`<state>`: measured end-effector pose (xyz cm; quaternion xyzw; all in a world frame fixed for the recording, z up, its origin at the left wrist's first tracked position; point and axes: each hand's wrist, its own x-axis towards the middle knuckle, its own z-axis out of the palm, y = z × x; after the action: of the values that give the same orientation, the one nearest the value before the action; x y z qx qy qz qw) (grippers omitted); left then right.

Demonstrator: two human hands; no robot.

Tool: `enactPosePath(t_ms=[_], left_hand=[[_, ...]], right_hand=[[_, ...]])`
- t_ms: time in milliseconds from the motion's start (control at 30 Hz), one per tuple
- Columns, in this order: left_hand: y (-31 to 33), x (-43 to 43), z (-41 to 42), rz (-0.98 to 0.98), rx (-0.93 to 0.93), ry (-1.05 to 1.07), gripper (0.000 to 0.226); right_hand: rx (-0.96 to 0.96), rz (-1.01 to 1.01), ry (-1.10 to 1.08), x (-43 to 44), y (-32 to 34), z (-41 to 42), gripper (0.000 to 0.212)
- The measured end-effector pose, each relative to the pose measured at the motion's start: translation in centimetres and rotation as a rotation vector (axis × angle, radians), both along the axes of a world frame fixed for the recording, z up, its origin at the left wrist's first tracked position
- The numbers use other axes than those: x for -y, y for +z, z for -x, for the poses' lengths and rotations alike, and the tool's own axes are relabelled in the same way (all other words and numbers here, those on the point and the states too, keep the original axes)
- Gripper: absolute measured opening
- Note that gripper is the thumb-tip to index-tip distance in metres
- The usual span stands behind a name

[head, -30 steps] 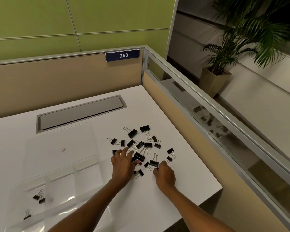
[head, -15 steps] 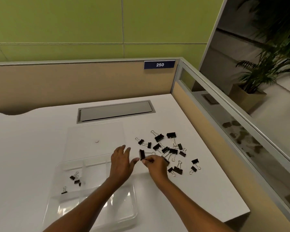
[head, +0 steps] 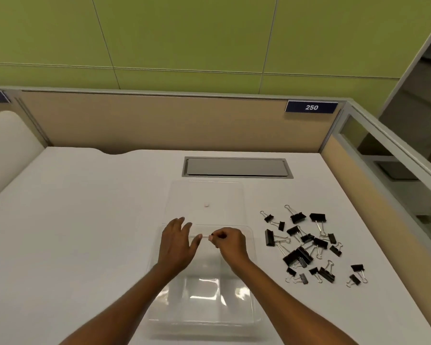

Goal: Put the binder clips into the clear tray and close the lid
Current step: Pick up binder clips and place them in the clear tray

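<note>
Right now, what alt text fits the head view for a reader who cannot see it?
Two hands hover over an open clear tray on a white desk: the left hand open, the right hand with curled fingers, their contents hidden. The lid lies flat behind it, and black binder clips lie scattered to its right.

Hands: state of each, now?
Left hand: open, fingers straight, over the tray.
Right hand: pinching something small, likely a binder clip, mostly hidden.
</note>
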<state>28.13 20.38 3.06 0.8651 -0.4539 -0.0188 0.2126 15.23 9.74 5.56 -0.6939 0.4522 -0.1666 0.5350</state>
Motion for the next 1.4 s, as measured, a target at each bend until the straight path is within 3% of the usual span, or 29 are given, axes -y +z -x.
enactPosePath(t_ms=[133,433,633,967,1400], left_hand=[[-0.4,-2.8,-2.9,0.014,-0.008,0.033,0.074],[-0.7,-5.8,-5.5,0.061,-0.053,0.059,0.056],[-1.2,-5.9,-5.7,0.051,-0.040,0.027,0.054],[-1.2,-1.1,-2.4,0.048,-0.005,-0.109,0.055],[-0.3,8.6,8.5,0.019,0.059,-0.405,0.049]], right_hand=[[-0.045,0.108,0.095,-2.0,-0.6,-3.5,0.013],[-0.245,0.412,0.184,-5.0,-2.0,-9.0,0.016],[-0.306,0.435,0.237,-5.6,-2.6,-9.4,0.027],[-0.107,0.442,0.061,-2.1,-1.8,-3.3,0.015],[-0.165,0.441,-0.220,3.7,-2.5,9.9,0.009]])
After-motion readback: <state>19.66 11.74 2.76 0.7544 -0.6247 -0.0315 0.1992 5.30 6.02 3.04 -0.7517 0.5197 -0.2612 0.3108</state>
